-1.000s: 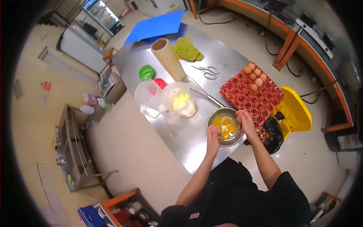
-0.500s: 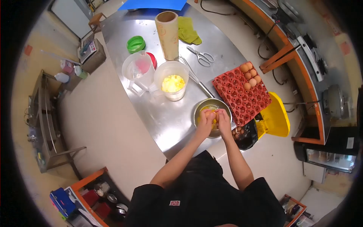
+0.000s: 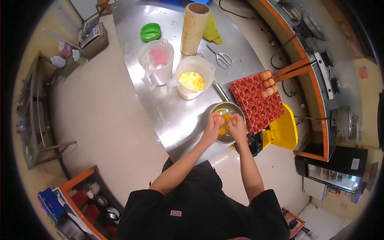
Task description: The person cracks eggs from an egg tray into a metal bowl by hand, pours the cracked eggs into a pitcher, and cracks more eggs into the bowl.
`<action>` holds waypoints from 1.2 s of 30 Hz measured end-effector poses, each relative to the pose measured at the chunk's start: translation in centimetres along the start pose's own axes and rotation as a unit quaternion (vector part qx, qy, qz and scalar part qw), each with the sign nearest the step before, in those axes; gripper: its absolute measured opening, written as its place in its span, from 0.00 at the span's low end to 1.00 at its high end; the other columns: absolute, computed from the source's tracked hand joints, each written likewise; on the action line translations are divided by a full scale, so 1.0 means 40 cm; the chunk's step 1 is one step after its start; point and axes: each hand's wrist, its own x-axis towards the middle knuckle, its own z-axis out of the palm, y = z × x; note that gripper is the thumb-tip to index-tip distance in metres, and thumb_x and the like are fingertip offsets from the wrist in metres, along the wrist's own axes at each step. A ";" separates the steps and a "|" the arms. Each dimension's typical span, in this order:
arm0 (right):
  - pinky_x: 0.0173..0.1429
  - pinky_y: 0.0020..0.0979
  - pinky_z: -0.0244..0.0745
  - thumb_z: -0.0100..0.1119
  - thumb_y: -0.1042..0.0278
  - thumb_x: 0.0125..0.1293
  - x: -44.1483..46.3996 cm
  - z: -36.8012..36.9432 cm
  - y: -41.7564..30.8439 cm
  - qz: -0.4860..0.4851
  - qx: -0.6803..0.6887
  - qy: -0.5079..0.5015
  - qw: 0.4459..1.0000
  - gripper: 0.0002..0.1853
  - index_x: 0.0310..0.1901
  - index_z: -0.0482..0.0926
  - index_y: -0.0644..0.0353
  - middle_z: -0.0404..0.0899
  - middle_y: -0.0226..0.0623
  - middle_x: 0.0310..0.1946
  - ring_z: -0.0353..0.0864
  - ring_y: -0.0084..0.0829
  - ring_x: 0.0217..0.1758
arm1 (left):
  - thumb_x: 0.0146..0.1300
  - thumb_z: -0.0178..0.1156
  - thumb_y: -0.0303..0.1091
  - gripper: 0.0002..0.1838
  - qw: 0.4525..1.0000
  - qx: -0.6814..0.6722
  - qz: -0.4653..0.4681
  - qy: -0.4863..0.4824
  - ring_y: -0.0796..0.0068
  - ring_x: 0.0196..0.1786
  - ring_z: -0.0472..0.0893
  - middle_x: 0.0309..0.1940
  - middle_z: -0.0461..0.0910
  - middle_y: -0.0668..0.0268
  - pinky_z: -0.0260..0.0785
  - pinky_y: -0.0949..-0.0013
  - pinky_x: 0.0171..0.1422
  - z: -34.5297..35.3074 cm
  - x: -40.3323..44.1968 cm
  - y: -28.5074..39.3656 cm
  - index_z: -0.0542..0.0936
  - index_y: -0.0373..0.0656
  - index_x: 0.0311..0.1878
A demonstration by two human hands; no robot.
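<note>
Over a round metal bowl, left grip and right grip each pinching curved eggshell, glossy yolks below

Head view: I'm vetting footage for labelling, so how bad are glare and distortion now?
Head view: bright glare on the steel table, left of the bowl; same head view: strong fisheye bending, with black corners; head view again: left hand and right hand fairly sharp, but small.
</note>
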 end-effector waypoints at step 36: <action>0.55 0.42 0.77 0.69 0.58 0.62 0.155 -0.451 0.200 0.014 -0.094 0.102 0.990 0.23 0.55 0.79 0.62 0.81 0.50 0.53 0.80 0.48 0.56 | 0.79 0.45 0.44 0.16 0.998 -0.018 -0.055 0.011 0.80 0.31 0.73 0.43 0.73 0.62 0.71 0.75 0.39 -0.013 -0.018 0.040 0.64 0.42 0.60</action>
